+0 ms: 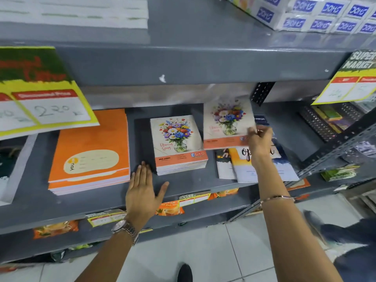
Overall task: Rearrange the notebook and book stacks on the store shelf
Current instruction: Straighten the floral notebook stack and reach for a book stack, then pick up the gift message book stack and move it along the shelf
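Note:
On the grey shelf [183,186] lie an orange notebook stack [91,151] at the left and a flower-cover notebook stack [179,143] in the middle. My right hand [259,141] grips one flower-cover notebook [226,123] by its lower right corner and holds it tilted above a pile of books [262,167] with a white, yellow and blue cover. My left hand [144,188] rests flat on the shelf, fingers spread, between the orange stack and the flower stack, touching neither.
A yellow price card [40,102] hangs over the orange stack; another [350,82] hangs at the right. The upper shelf edge [183,64] sits low above the notebooks. White boxes [317,15] fill the top right. A slotted metal upright [329,157] stands right of the book pile.

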The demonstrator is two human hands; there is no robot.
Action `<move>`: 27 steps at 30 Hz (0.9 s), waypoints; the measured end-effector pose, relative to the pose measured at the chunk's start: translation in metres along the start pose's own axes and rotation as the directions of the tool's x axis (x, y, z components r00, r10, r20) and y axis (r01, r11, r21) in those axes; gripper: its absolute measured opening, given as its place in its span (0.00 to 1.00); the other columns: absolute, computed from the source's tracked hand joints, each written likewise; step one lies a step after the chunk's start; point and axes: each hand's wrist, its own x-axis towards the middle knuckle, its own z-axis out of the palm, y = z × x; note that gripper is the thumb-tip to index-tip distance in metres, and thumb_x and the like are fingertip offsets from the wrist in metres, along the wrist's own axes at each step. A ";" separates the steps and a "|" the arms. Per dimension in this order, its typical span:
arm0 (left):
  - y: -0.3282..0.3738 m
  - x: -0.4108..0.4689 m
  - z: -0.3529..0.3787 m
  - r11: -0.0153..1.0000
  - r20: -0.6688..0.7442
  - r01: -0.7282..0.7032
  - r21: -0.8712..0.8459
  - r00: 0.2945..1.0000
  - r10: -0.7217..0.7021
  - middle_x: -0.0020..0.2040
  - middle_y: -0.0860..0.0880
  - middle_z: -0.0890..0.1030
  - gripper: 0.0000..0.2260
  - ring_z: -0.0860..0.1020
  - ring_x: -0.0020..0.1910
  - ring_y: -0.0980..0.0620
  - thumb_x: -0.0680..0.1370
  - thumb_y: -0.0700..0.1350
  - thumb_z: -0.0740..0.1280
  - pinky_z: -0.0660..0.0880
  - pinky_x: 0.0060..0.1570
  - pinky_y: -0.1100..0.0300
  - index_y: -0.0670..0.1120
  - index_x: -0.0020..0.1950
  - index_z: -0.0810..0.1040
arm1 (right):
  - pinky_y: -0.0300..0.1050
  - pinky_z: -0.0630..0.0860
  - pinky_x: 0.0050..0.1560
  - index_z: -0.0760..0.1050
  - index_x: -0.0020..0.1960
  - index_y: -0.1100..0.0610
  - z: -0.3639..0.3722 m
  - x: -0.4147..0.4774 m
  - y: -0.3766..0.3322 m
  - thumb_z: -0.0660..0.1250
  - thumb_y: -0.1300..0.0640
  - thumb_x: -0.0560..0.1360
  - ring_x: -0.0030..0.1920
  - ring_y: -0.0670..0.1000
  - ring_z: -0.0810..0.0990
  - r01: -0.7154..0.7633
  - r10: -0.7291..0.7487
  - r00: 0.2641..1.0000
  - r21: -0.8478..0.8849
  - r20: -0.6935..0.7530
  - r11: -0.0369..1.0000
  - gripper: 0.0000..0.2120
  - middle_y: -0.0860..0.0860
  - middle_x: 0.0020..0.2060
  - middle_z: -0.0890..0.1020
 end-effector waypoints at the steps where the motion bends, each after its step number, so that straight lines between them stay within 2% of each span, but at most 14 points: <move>1: 0.000 0.000 0.000 1.000 0.000 -0.001 -0.002 1.000 0.001 0.72 0.39 0.67 0.43 0.65 0.72 0.44 0.74 0.69 0.39 0.60 0.72 0.50 0.36 0.70 0.66 | 0.35 0.68 0.35 0.62 0.51 0.55 0.008 -0.005 -0.005 0.58 0.59 0.79 0.46 0.51 0.74 0.009 -0.010 1.000 0.033 0.016 0.999 0.04 0.55 0.50 0.74; 3: -0.001 0.000 0.001 1.000 -0.005 -0.007 -0.003 1.000 0.007 0.72 0.40 0.67 0.44 0.64 0.73 0.44 0.73 0.69 0.38 0.59 0.73 0.50 0.36 0.70 0.66 | 0.33 0.70 0.32 0.63 0.47 0.55 0.028 -0.018 -0.010 0.58 0.61 0.79 0.40 0.47 0.74 -0.026 0.016 0.996 0.105 0.092 0.994 0.04 0.52 0.46 0.74; 5: -0.001 0.000 0.001 1.000 -0.010 -0.008 -0.018 1.000 0.008 0.73 0.41 0.66 0.43 0.64 0.73 0.45 0.73 0.69 0.38 0.57 0.73 0.52 0.37 0.71 0.65 | 0.34 0.73 0.32 0.63 0.41 0.51 0.052 -0.033 -0.010 0.58 0.62 0.79 0.37 0.44 0.74 -0.113 0.081 0.976 0.148 0.204 0.983 0.10 0.51 0.42 0.74; 7: -0.003 -0.001 0.001 0.999 -0.014 -0.001 -0.045 1.000 0.000 0.72 0.41 0.68 0.42 0.65 0.72 0.45 0.73 0.69 0.41 0.56 0.72 0.54 0.37 0.70 0.67 | 0.45 0.79 0.42 0.64 0.42 0.53 0.075 -0.047 -0.004 0.58 0.61 0.79 0.40 0.49 0.77 -0.180 0.146 0.951 0.103 0.273 0.978 0.08 0.54 0.43 0.76; 8: -0.004 -0.001 0.001 0.999 -0.013 0.003 -0.054 1.000 -0.004 0.71 0.41 0.69 0.41 0.66 0.72 0.45 0.74 0.68 0.43 0.56 0.72 0.55 0.37 0.69 0.67 | 0.53 0.79 0.49 0.65 0.45 0.55 0.085 -0.052 0.001 0.59 0.60 0.78 0.44 0.54 0.79 -0.175 0.154 0.946 0.050 0.286 0.983 0.05 0.56 0.45 0.77; 10: -0.005 -0.001 0.000 0.997 0.003 0.004 -0.071 1.000 -0.004 0.70 0.41 0.70 0.40 0.68 0.70 0.45 0.74 0.67 0.44 0.58 0.71 0.55 0.37 0.68 0.69 | 0.59 0.76 0.57 0.65 0.49 0.57 0.098 -0.056 0.013 0.61 0.58 0.77 0.52 0.60 0.79 -0.103 0.133 0.956 -0.125 0.261 0.987 0.05 0.58 0.49 0.77; 12: -0.005 -0.001 -0.001 0.996 0.011 0.006 -0.090 1.000 -0.005 0.69 0.40 0.72 0.40 0.70 0.69 0.44 0.74 0.67 0.43 0.61 0.69 0.54 0.37 0.68 0.70 | 0.61 0.72 0.60 0.68 0.50 0.61 0.101 -0.057 0.022 0.63 0.53 0.75 0.58 0.64 0.76 0.020 0.060 0.974 -0.348 0.218 0.937 0.11 0.61 0.52 0.78; 14: -0.004 -0.001 -0.001 0.995 0.008 0.005 -0.097 1.000 -0.004 0.69 0.41 0.72 0.41 0.70 0.69 0.44 0.74 0.68 0.42 0.60 0.69 0.53 0.37 0.68 0.69 | 0.59 0.66 0.65 0.71 0.57 0.64 0.098 -0.060 0.026 0.64 0.49 0.74 0.64 0.66 0.69 0.090 0.017 0.984 -0.569 0.179 0.817 0.19 0.64 0.60 0.73; 16: -0.006 0.000 0.001 0.996 0.003 0.002 -0.092 1.000 -0.002 0.69 0.41 0.72 0.41 0.70 0.69 0.44 0.74 0.68 0.41 0.58 0.69 0.53 0.38 0.68 0.69 | 0.59 0.62 0.66 0.69 0.62 0.63 0.096 -0.062 0.028 0.63 0.48 0.76 0.67 0.65 0.64 0.108 0.004 0.985 -0.634 0.173 0.765 0.22 0.64 0.64 0.69; 20: -0.006 0.000 0.007 0.998 -0.009 -0.007 -0.067 1.000 0.007 0.70 0.41 0.71 0.41 0.69 0.70 0.44 0.74 0.68 0.41 0.58 0.69 0.53 0.37 0.69 0.68 | 0.57 0.63 0.65 0.71 0.61 0.61 0.098 -0.063 0.031 0.61 0.48 0.76 0.65 0.65 0.67 0.142 -0.054 0.985 -0.603 0.161 0.785 0.21 0.63 0.63 0.72; 23: -0.006 -0.004 0.006 0.995 -0.068 -0.026 -0.095 0.998 0.019 0.73 0.40 0.66 0.38 0.65 0.72 0.43 0.75 0.66 0.46 0.55 0.73 0.54 0.37 0.71 0.64 | 0.59 0.68 0.64 0.73 0.58 0.60 0.089 -0.062 0.037 0.60 0.48 0.77 0.61 0.64 0.72 0.133 -0.103 0.990 -0.420 0.093 0.898 0.18 0.62 0.57 0.76; 25: -0.001 -0.017 0.004 0.981 -0.150 -0.049 -0.189 0.989 0.020 0.74 0.39 0.61 0.36 0.62 0.74 0.43 0.76 0.62 0.49 0.53 0.73 0.54 0.36 0.73 0.59 | 0.60 0.71 0.60 0.73 0.56 0.61 0.070 -0.058 0.039 0.60 0.51 0.77 0.56 0.62 0.75 0.131 -0.134 0.991 -0.316 0.012 0.940 0.15 0.62 0.54 0.77; 27: 0.015 -0.038 -0.002 0.925 -0.230 -0.140 -0.352 0.971 0.059 0.75 0.42 0.58 0.32 0.56 0.76 0.47 0.78 0.60 0.49 0.49 0.73 0.58 0.39 0.74 0.55 | 0.59 0.73 0.58 0.72 0.56 0.61 0.044 -0.046 0.045 0.60 0.53 0.77 0.55 0.61 0.76 0.126 -0.151 0.986 -0.280 -0.068 0.952 0.13 0.61 0.54 0.77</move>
